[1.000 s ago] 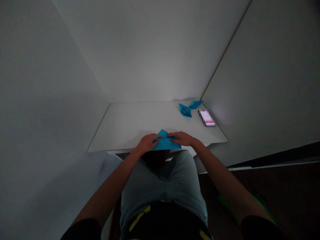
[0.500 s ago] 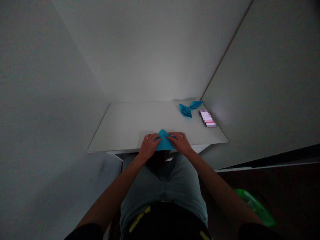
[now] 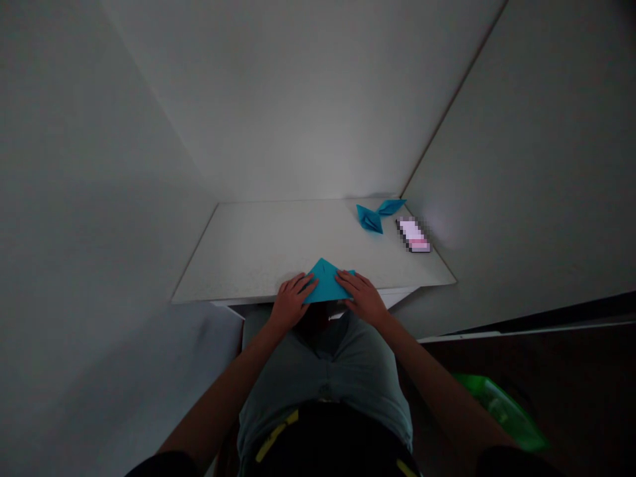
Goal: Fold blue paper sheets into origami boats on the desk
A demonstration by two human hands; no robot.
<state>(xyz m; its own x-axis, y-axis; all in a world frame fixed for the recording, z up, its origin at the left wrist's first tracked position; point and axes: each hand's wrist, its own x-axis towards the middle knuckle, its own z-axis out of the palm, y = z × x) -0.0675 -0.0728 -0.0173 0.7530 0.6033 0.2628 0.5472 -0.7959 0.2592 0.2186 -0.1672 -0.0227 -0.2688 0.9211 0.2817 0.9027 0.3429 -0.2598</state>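
Observation:
A folded sheet of blue paper [image 3: 326, 286] lies at the front edge of the white table, its peak pointing away from me and its lower edge slightly over the tabletop's edge. On its left side rests my left hand [image 3: 292, 299], fingers stretched out and lying flat on the paper. My right hand [image 3: 366, 297] lies across the right side in the same way, fingers extended. A small blue corner shows beyond the right fingers. The paper's two lower side corners are partly hidden by the hands. A short dark crease or slit shows near the peak.
Two folded blue paper pieces [image 3: 370, 219] sit toward the table's back right. A phone with a blurred screen [image 3: 414, 235] lies beside them near the right wall. The white tabletop [image 3: 238, 252] meets walls behind and right. A green container [image 3: 507, 411] is on the floor.
My hands have flattened out and moved slightly apart and toward me. The paper's front now shows as one broad triangle, where folded layers stood between my fingers before.

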